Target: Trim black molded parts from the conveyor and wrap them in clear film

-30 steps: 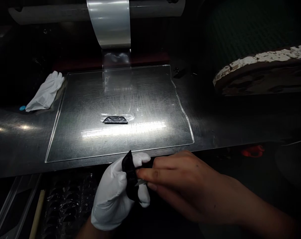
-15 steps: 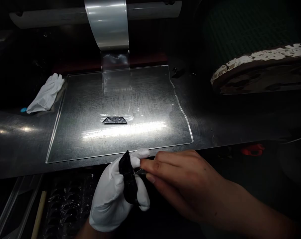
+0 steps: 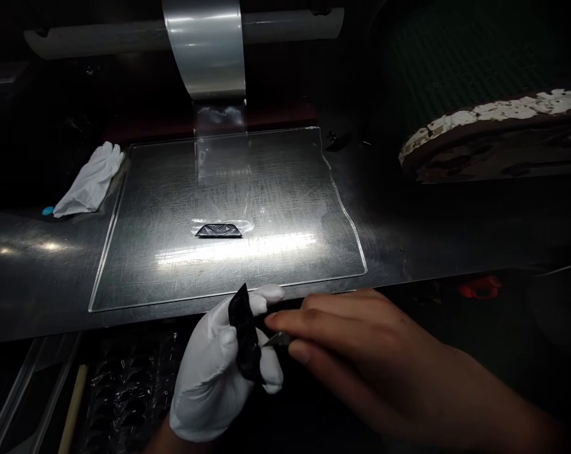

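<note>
My left hand (image 3: 210, 372), in a white glove, is closed round a small flat black part (image 3: 244, 334) held on edge just below the table's front edge. My bare right hand (image 3: 356, 353) pinches a thin metal blade-like tool (image 3: 276, 340) whose tip touches the black part. A second black part (image 3: 218, 230), lying in a bit of clear film, rests on the clear plastic sheet (image 3: 285, 189) on the metal table.
A roll of clear film (image 3: 205, 47) hangs on a white bar at the back, its strip reaching the sheet. A spare white glove (image 3: 91, 183) lies at the left. A worn paint-flecked curved object (image 3: 493, 135) sits at the right. Bubble wrap (image 3: 125, 384) lies below left.
My right hand's fingers and the thin tool have shifted slightly down along the black part. My left hand has kept its hold almost still.
</note>
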### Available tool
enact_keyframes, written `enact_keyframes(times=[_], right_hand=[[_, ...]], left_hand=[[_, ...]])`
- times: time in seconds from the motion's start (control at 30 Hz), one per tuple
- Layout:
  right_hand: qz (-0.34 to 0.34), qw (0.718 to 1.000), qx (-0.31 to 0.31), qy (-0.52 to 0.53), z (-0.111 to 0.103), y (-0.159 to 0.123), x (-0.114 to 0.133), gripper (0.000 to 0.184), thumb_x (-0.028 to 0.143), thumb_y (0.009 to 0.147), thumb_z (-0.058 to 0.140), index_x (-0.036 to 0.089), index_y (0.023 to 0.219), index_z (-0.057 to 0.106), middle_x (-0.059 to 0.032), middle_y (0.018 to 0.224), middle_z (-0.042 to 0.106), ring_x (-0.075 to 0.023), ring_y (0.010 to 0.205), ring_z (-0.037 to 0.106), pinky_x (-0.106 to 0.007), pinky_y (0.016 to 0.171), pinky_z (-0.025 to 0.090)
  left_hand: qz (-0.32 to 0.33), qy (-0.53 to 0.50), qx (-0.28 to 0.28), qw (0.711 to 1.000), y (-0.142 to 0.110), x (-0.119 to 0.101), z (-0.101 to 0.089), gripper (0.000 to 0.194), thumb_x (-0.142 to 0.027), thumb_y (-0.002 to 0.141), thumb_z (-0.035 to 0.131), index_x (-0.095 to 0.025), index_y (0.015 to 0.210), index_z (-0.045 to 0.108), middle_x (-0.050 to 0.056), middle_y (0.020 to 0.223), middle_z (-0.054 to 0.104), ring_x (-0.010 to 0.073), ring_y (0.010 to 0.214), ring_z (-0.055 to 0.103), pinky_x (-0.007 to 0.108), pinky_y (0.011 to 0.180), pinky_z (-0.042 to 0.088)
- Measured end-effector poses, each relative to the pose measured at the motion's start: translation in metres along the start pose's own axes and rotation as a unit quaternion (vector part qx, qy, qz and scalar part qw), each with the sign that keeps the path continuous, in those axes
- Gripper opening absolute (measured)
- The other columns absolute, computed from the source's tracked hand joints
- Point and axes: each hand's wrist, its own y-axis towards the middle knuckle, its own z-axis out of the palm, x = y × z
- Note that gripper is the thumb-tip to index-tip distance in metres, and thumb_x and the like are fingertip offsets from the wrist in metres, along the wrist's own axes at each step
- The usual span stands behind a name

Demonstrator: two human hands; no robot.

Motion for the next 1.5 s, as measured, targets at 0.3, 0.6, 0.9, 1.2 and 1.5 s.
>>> enact_keyframes(times=[0.3, 0.6, 0.9, 1.2, 1.5], right_hand=[[-0.008, 0.990, -0.032, -0.139, -0.021, 0.013, -0.002, 0.032, 0.027, 0.110, 0.055, 0.024, 0.140, 0.065, -0.0025, 0.101, 0.069, -0.0175, 0.088, 0.060, -0.032, 0.072, 0.047], [-0.027, 0.975, -0.007, -0.221, -0.020, 0.024, 0.002, 0.033, 0.032, 0.110, 0.051, 0.025, 0.138, 0.067, -0.0041, 0.097, 0.069, -0.0198, 0.084, 0.057, -0.033, 0.067, 0.042], [-0.038, 0.963, -0.012, -0.267, -0.018, 0.026, 0.000, 0.033, 0.030, 0.110, 0.049, 0.022, 0.133, 0.071, -0.0045, 0.091, 0.067, -0.0203, 0.080, 0.056, -0.034, 0.063, 0.038], [-0.038, 0.955, -0.014, -0.295, -0.016, 0.025, -0.006, 0.034, 0.033, 0.110, 0.049, 0.022, 0.135, 0.070, -0.0058, 0.095, 0.070, -0.0221, 0.083, 0.057, -0.036, 0.064, 0.038], [-0.063, 0.973, -0.095, -0.203, -0.010, 0.019, -0.014, 0.028, 0.018, 0.108, 0.054, 0.013, 0.133, 0.065, -0.0061, 0.103, 0.074, -0.0187, 0.089, 0.066, -0.033, 0.077, 0.051]], left_hand=[[-0.056, 0.023, -0.004, 0.998, -0.005, -0.006, 0.006, 0.032, -0.044, 0.094, 0.072, -0.019, 0.114, 0.072, 0.006, 0.090, 0.074, 0.0135, 0.065, 0.068, 0.023, 0.062, 0.054], [-0.079, 0.067, -0.025, 0.994, -0.005, -0.014, 0.010, 0.038, -0.050, 0.087, 0.080, -0.017, 0.103, 0.069, 0.003, 0.070, 0.067, 0.0146, 0.062, 0.062, 0.024, 0.060, 0.048], [-0.088, 0.072, -0.058, 0.992, -0.003, -0.014, 0.011, 0.033, -0.043, 0.087, 0.081, -0.017, 0.103, 0.070, 0.003, 0.070, 0.068, 0.0145, 0.061, 0.063, 0.023, 0.059, 0.050], [-0.127, 0.093, -0.076, 0.985, -0.004, -0.018, 0.010, 0.034, -0.041, 0.084, 0.084, -0.016, 0.102, 0.072, 0.006, 0.083, 0.071, 0.0181, 0.063, 0.068, 0.028, 0.059, 0.055], [-0.118, 0.045, -0.049, 0.991, -0.004, -0.018, 0.006, 0.031, -0.041, 0.091, 0.075, -0.017, 0.110, 0.072, 0.005, 0.091, 0.067, 0.0156, 0.067, 0.068, 0.026, 0.060, 0.056]])
